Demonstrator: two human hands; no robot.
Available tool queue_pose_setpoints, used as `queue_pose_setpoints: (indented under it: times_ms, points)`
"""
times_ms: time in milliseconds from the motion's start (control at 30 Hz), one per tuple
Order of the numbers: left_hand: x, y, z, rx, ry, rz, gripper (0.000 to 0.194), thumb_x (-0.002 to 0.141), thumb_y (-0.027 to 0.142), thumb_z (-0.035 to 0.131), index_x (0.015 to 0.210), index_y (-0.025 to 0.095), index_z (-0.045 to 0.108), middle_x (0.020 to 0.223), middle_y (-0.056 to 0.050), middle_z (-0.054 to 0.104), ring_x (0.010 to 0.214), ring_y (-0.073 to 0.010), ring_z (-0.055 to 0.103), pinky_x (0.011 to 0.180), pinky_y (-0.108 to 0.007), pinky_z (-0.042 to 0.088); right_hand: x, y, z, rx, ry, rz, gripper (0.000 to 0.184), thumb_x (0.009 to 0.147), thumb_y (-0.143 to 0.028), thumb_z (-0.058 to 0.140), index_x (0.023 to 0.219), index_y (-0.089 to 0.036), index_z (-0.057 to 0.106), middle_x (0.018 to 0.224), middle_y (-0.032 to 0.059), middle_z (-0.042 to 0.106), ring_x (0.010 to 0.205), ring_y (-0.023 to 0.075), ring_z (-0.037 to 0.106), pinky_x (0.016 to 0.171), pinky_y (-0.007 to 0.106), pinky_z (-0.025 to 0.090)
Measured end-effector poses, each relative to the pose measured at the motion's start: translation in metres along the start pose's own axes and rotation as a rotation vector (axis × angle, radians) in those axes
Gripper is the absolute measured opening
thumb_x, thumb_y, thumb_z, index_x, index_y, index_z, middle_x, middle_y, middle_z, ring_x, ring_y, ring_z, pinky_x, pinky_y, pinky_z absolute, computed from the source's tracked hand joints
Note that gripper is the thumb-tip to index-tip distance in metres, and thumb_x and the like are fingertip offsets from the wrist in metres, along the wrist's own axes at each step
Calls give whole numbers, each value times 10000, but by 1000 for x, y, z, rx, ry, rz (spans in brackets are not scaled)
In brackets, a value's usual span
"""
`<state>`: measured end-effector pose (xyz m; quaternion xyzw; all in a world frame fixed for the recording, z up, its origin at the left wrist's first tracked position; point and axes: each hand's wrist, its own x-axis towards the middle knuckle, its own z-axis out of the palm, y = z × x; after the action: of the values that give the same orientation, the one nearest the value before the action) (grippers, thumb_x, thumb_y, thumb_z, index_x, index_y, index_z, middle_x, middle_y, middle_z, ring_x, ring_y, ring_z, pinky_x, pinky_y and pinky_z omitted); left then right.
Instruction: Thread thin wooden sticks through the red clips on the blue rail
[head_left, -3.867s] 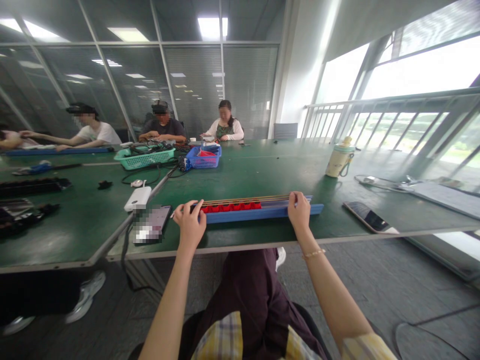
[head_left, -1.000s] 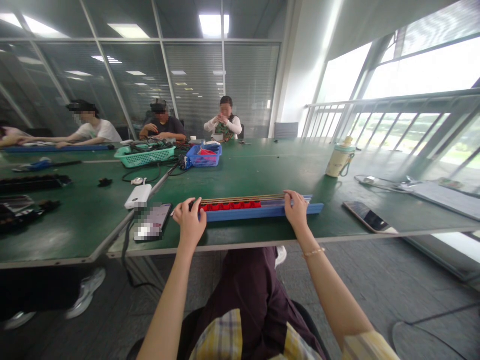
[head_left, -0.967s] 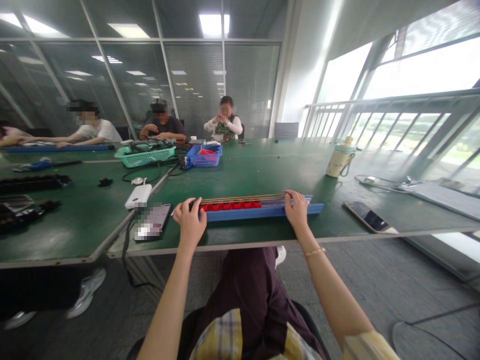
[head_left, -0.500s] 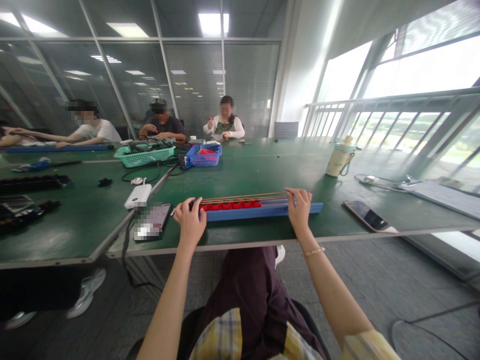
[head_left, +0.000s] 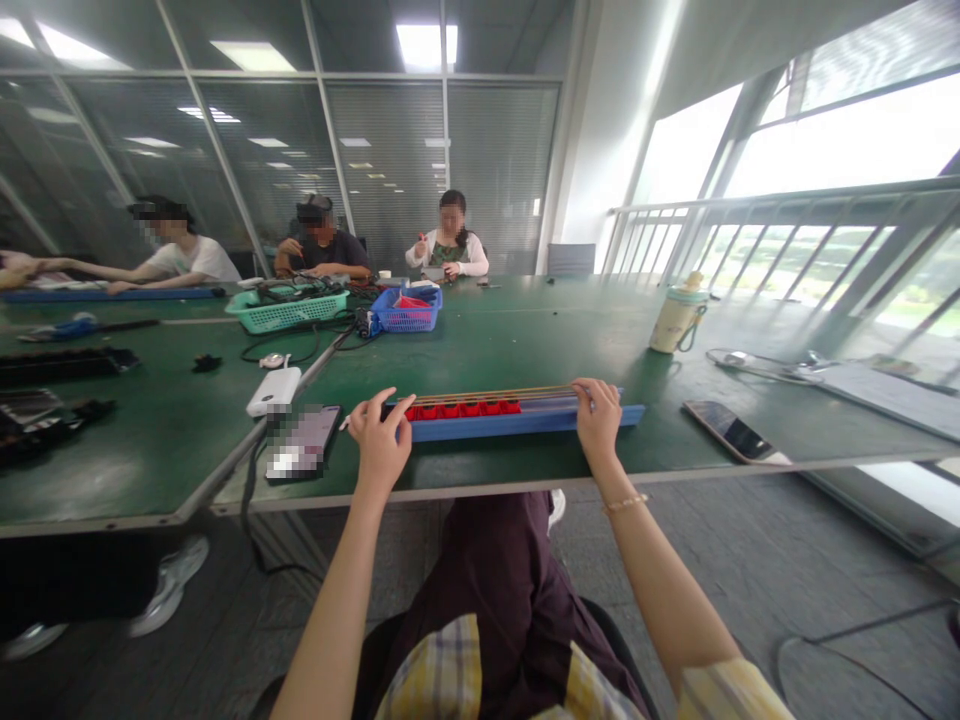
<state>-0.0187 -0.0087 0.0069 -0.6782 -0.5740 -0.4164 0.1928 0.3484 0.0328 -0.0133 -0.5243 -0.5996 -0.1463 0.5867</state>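
A long blue channel-shaped tray lies along the near edge of the table, with a row of red pieces inside its left and middle part. Several thin tan strands run lengthwise above the red pieces; I cannot make out whether they are sticks or cords. At the tray's left end is my left hand, its fingers spread and the index finger raised. Over the right part, my right hand pinches the strands' right ends with thumb and fingers.
Left of the tray are a phone and a white power bank with a cable. Another phone lies to the right, a bottle behind it. Farther back stand a green basket and a blue basket. Several people sit across the table.
My left fingers have lifted and spread, the index finger now pointing up off the strands. My right hand stays nearly where it was, at the strands' right ends.
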Motion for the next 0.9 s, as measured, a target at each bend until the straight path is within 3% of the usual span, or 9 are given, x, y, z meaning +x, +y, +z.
queue_pose_setpoints:
  times_ms: [433,900]
  points:
    - [0,-8,6,-71,51,67,347,891,176,505,1140,276,725,1210,-57,652,1126,-277,439,1022,-453,399,-2,1,-4,20,123,115,345,968,-397,461,869,-196,724,931,79,745,880,220,625,862,336,435]
    - [1,-7,4,-48,31,55,352,909,194,482,1159,269,718,1186,-64,659,1117,-281,455,983,-454,392,-1,11,0,-19,98,103,332,957,-367,447,876,-194,719,896,88,714,885,232,611,901,374,445]
